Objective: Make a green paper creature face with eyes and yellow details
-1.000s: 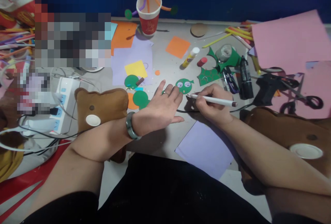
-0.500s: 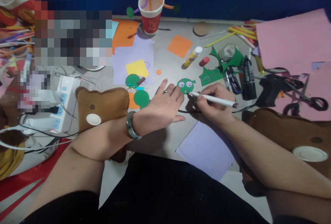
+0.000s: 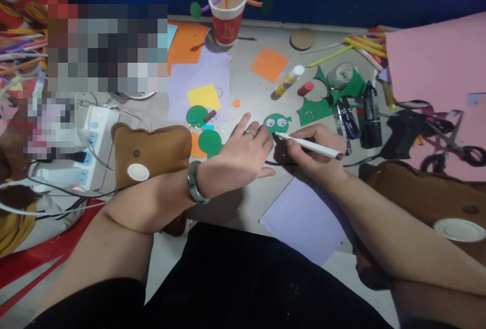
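In the head view, the right hand (image 3: 321, 149) is closed around a thin white pen with a dark end (image 3: 311, 147). The pen's tip is right at the bottom part of a round green paper face with two big eyes (image 3: 276, 122). That face lies in the middle of the bench (image 3: 261, 96). The left hand (image 3: 243, 159) is flat, palm down, fingers spread, with some fingertips at the face's left side. A green paper circle (image 3: 209, 142) is just left of that hand. A light purple paper sheet (image 3: 304, 222) lies at the bench's near edge. A red and white paper cup (image 3: 227, 25) stands by the far edge. Past the face is a yellow glue stick with a white cap (image 3: 288, 82).
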{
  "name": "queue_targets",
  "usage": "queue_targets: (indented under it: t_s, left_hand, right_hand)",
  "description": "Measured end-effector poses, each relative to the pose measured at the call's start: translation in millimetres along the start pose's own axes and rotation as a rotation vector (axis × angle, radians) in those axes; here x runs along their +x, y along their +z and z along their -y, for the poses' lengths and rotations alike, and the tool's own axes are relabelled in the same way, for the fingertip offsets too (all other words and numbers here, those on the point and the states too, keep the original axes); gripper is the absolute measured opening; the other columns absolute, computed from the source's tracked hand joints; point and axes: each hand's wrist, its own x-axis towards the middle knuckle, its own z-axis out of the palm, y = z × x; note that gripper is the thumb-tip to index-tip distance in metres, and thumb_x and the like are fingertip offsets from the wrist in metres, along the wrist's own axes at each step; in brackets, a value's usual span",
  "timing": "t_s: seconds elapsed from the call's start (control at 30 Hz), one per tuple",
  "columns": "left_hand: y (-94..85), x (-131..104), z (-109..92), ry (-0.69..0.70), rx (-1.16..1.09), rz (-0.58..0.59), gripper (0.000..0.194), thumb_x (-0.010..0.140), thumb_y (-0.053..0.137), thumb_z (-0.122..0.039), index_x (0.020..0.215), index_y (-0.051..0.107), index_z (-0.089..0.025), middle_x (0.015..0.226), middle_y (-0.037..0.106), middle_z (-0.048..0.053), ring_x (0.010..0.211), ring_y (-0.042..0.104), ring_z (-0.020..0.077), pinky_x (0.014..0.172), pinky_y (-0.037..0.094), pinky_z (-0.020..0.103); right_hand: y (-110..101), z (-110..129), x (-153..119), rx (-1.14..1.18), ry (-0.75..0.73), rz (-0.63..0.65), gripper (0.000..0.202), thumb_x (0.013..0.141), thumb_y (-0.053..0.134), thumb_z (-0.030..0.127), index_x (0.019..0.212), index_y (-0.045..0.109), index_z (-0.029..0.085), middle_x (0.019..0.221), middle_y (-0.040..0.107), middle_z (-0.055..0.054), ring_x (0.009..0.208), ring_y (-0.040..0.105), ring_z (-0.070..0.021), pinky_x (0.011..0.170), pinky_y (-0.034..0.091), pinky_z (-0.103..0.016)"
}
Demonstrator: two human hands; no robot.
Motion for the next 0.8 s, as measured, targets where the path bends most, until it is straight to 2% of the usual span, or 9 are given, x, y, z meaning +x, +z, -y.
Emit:
queue_targets:
  t_s: [0.23,0.6,0.7,0.8]
  left_hand:
    - [1.6,-0.5,-0.5,0.008,0.035,-0.018,0.070,0.108,0.052,-0.059,0.149,0.057,-0.003,0.150,0.062,0.024,0.145,0.053,0.0361,0.132,0.021,0.055]
    - [2.0,0.1,-1.1,-0.002,0.024,-0.011,0.069,0.107,0.053,-0.058,0.150,0.057,-0.004,0.151,0.062,0.023,0.146,0.052,0.0364,0.132,0.018,0.056]
    - [1.8,0.6,-1.7,-0.009,0.027,-0.010,0.069,0.107,0.054,-0.059,0.149,0.059,-0.005,0.150,0.063,0.022,0.146,0.053,0.0360,0.132,0.018,0.056]
    - [0.9,1.4,-2.2,-0.018,0.024,0.003,0.068,0.106,0.055,-0.059,0.150,0.059,-0.006,0.151,0.062,0.022,0.146,0.053,0.0358,0.133,0.018,0.056]
  right_hand:
    - [2.9,-6.2,-0.9,-0.011,-0.007,0.004,0.010,0.089,0.072,0.039,0.088,0.066,0.031,0.076,0.077,-0.001,0.063,0.071,-0.0228,0.058,0.057,-0.038]
    - [2.5,-2.7,0.6,-0.014,0.011,0.026,0.011,0.089,0.071,0.038,0.085,0.064,0.030,0.074,0.077,-0.001,0.062,0.071,-0.0221,0.057,0.057,-0.037]
    - [1.0,-1.5,0.0,-0.020,0.016,-0.014,0.014,0.089,0.072,0.042,0.085,0.065,0.030,0.073,0.076,-0.002,0.061,0.071,-0.0234,0.056,0.056,-0.039]
    - [0.1,-1.2,-0.3,-0.051,0.047,-0.110,0.013,0.089,0.070,0.040,0.083,0.063,0.032,0.072,0.074,-0.002,0.062,0.069,-0.0252,0.056,0.056,-0.042]
